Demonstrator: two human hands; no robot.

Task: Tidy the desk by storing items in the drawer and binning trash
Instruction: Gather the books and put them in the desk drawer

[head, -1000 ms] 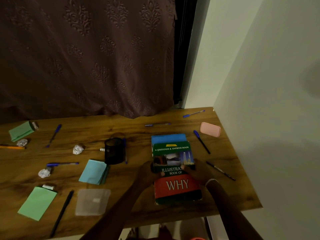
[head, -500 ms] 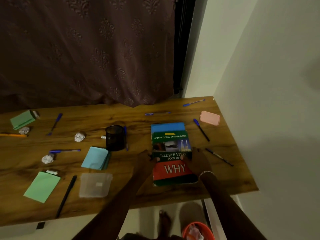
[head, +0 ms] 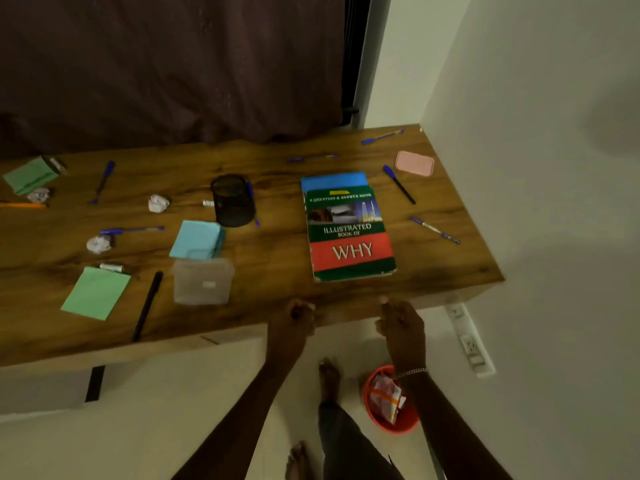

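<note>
A green and red book titled WHY [head: 349, 237] lies on a blue book [head: 334, 181] at the right of the wooden desk [head: 277, 306]. Both my hands hover at the desk's front edge, off the books. My left hand [head: 294, 320] and my right hand [head: 400, 323] hold nothing, their fingers loosely curled. Crumpled paper balls [head: 158, 203] [head: 98, 244] [head: 38, 194], several pens [head: 398, 184] [head: 434, 230] [head: 147, 304], green notes [head: 95, 292], blue notes [head: 197, 239] and a clear plastic box [head: 202, 280] are scattered on the desk. An orange bin [head: 391, 400] with trash stands on the floor below.
A black mesh pen cup [head: 232, 200] stands mid-desk. A pink eraser-like pad [head: 414, 163] lies at the far right. A white wall bounds the desk on the right, a dark curtain behind. A power strip [head: 467, 341] hangs on the wall under the desk. My feet are near the bin.
Both hands have let go of the WHY book and pulled back to the desk's front edge. The view has drawn back, revealing the floor and bin.
</note>
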